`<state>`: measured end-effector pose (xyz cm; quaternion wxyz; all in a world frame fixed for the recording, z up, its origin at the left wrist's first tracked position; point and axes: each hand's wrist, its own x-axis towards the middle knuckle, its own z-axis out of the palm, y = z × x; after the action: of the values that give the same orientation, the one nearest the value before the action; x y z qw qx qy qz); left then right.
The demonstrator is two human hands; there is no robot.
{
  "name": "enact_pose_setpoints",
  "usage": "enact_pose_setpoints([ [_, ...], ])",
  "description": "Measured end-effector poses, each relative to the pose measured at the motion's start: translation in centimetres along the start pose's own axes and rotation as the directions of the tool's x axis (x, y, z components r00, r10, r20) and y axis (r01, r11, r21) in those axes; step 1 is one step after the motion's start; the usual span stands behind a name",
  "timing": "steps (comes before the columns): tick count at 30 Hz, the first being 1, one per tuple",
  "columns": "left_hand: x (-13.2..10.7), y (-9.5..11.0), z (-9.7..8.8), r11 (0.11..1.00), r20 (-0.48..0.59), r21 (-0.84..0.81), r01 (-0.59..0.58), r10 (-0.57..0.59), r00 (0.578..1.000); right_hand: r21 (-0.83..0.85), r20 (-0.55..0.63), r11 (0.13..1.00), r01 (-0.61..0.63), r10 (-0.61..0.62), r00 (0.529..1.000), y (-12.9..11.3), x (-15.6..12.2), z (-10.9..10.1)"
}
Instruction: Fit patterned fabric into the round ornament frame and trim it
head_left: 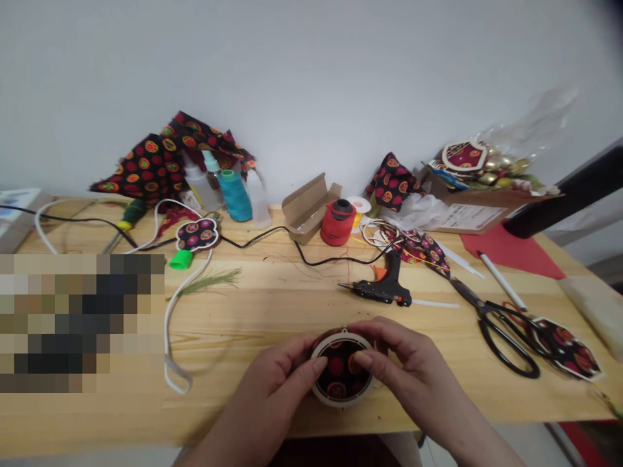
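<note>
Both my hands hold a round fabric-covered disc (341, 373) with a pale rim, black cloth with red and orange circles, just above the wooden table's near edge (219, 402). My left hand (280, 383) grips its left side with the thumb on the face. My right hand (403, 363) grips the right side, its thumb pressing the cloth near the middle. A black hot glue gun (384, 285) lies just beyond the disc, its cord running back across the table.
Black-handled scissors (496, 324) and a fabric-covered shape (564, 347) lie to the right. Red thread spool (337, 222), small cardboard box (309, 207), teal spool (235, 194), bottles and patterned cloth (160, 155) stand at the back. White cord (170, 324) lies at left.
</note>
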<state>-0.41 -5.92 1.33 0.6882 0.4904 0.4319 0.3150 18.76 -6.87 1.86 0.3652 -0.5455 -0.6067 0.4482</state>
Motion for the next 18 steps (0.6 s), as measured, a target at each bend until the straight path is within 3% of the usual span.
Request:
enact_pose_setpoints([
  [4, -0.1, 0.1, -0.2, 0.998, 0.065, 0.060, -0.011, 0.007, 0.998, 0.167, 0.031, 0.974, -0.151, 0.148, 0.989, 0.0, 0.0, 0.3],
  [8, -0.2, 0.2, -0.4, 0.999, 0.073, 0.036, -0.014, 0.012, 0.997, 0.272, 0.010, 0.939, -0.212, 0.218, 0.976, -0.1, -0.2, 0.9],
  [18, 0.1, -1.1, 0.9, 0.929, -0.010, -0.368, 0.031, -0.038, 0.999, 0.366, -0.129, 0.919, -0.145, 0.204, 0.970, 1.2, -0.7, 2.5],
])
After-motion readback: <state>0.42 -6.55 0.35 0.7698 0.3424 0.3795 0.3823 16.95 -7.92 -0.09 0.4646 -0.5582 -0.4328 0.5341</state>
